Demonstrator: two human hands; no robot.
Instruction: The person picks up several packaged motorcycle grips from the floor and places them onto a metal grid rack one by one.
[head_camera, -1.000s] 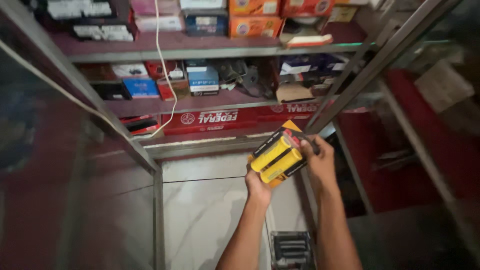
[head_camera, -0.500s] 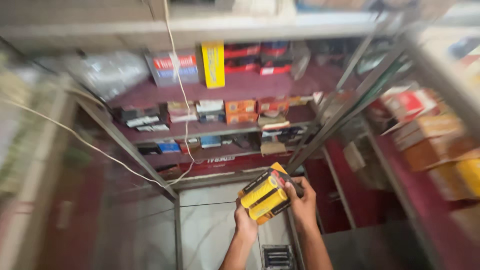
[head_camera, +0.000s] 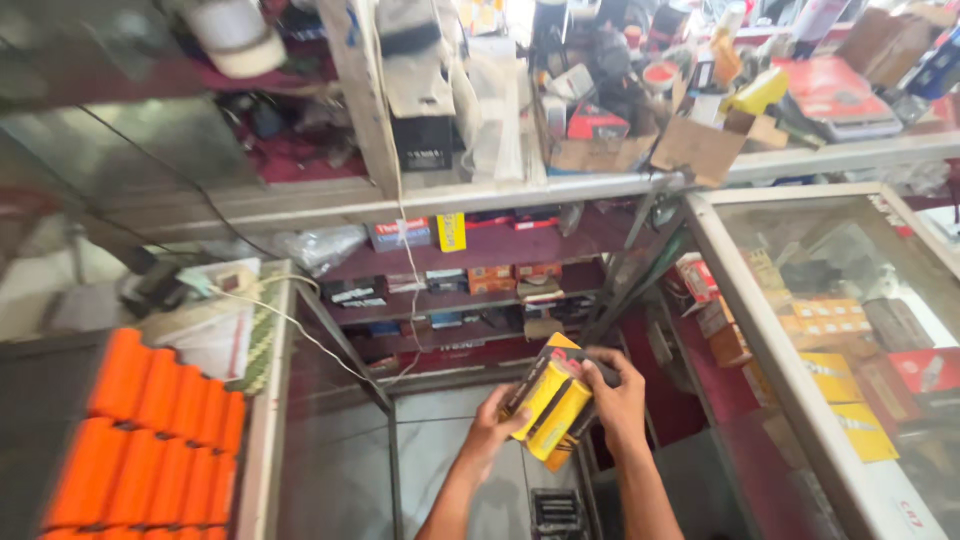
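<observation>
Risk: yellow-and-black rectangular cardboard boxes (head_camera: 552, 408), stacked as pair, could slide apart and drop to pale tiled floor (head_camera: 440, 440), since only fingertips pinch ends. Left hand (head_camera: 497, 425) cups lower-left edge; right hand (head_camera: 617, 400) wraps upper-right side, both grips closed on boxes. Stack held tilted, mid-air, between glass-topped display table (head_camera: 800, 330) and shelves of small cartons (head_camera: 500, 275). Boxes glossy, yellow faces, dark trim, corners intact.
</observation>
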